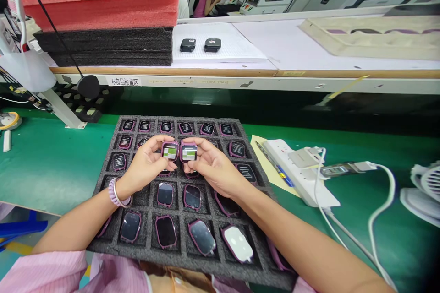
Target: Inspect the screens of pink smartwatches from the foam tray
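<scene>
Foam tray (pixel 106 178) below both hands, left hand (pixel 146 167) and right hand (pixel 215 169) each clamped on one lit-screen-up watch (pixel 170 151), side by side.

A white label (pixel 124 81) on the front edge of the wooden shelf (pixel 220 73), up and left of the gripped devices, reads "不良品放置区" (black characters). The print on the lit screens and tray units is too small to read.

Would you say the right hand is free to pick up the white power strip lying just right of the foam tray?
Probably not at once: the right hand already holds a small lit device. Otherwise nothing stands between it and the power strip.
</scene>
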Available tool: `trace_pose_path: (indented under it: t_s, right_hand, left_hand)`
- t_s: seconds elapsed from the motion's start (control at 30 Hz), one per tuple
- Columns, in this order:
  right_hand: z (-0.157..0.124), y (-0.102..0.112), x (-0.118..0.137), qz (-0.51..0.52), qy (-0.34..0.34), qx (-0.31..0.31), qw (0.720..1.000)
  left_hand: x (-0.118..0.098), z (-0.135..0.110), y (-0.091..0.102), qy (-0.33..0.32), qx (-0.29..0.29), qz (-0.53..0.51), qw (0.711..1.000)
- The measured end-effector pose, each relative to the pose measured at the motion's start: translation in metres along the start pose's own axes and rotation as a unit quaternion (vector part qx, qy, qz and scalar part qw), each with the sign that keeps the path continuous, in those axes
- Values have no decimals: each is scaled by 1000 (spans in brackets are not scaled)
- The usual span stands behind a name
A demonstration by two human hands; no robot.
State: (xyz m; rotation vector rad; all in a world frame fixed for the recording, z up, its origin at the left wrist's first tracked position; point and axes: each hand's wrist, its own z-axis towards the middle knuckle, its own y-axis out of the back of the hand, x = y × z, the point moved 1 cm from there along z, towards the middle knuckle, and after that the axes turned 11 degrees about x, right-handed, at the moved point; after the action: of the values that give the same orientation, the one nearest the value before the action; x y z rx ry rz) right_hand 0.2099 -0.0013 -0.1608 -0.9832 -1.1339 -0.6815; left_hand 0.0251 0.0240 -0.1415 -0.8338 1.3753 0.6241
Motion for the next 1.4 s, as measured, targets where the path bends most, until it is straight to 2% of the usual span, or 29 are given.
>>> trace_pose_path:
  t_s: [0.3,0.63,0.97,1.4]
  right_hand:
    - [1,1,-3,70,-24,-29,997]
    - [1,2,-7,26,-12,-33,999]
    - [-1,2,-4,50,-11,-8,999]
    - [0,1,-2,38,-9,-5,999]
  left_hand:
    - [-3,-2,-1,33,0,-21,999]
    - [-3,-2,-2,34,12,-11,999]
    - [-4,-2,-1,22,3,-15,1000]
    - [-3,0,0,24,3,-8,1000]
